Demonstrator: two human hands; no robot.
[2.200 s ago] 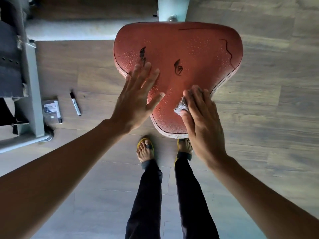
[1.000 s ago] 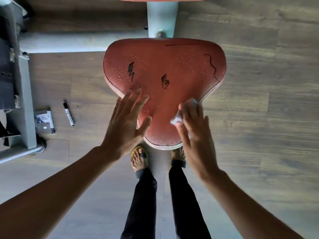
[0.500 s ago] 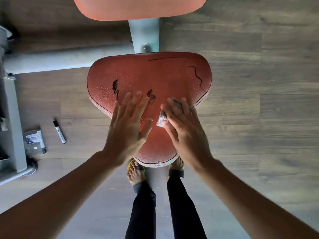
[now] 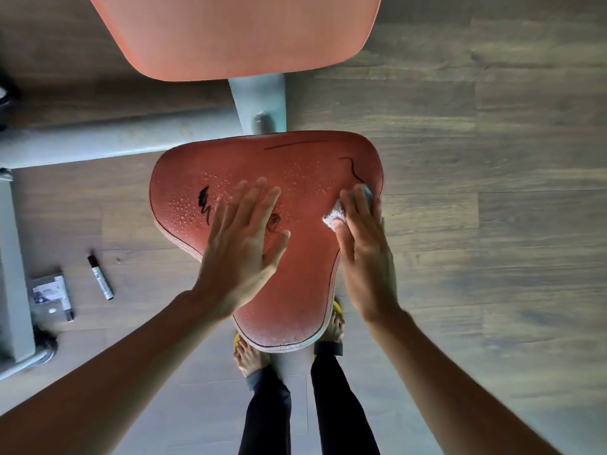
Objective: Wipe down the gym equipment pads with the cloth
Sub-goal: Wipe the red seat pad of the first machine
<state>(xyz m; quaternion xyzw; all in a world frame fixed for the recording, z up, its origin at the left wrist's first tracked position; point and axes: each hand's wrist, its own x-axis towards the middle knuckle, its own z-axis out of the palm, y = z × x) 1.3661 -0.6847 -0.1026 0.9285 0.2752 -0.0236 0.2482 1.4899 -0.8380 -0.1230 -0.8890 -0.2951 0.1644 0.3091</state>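
A red seat pad [image 4: 305, 178] fills the middle of the view, beaded with water drops and marked with black scribbles. My left hand [image 4: 241, 244] lies flat on its left-centre with fingers straight, partly covering one scribble. My right hand [image 4: 363, 247] presses a small white cloth [image 4: 333, 218] against the pad's right edge, just below a curved black line; most of the cloth is hidden under the fingers. A second red pad [image 4: 236, 31], the backrest, sits above.
A grey metal frame [image 4: 98, 139] runs left from the seat post [image 4: 259, 103]. On the wood floor at the left lie a black marker [image 4: 100, 277] and a small packet [image 4: 51, 293]. My sandalled feet [image 4: 249, 356] stand under the seat's front tip.
My right hand slid the cloth from the pad's middle out to its right edge. The left hand stayed flat on the pad. The view tilted so the backrest came into sight.
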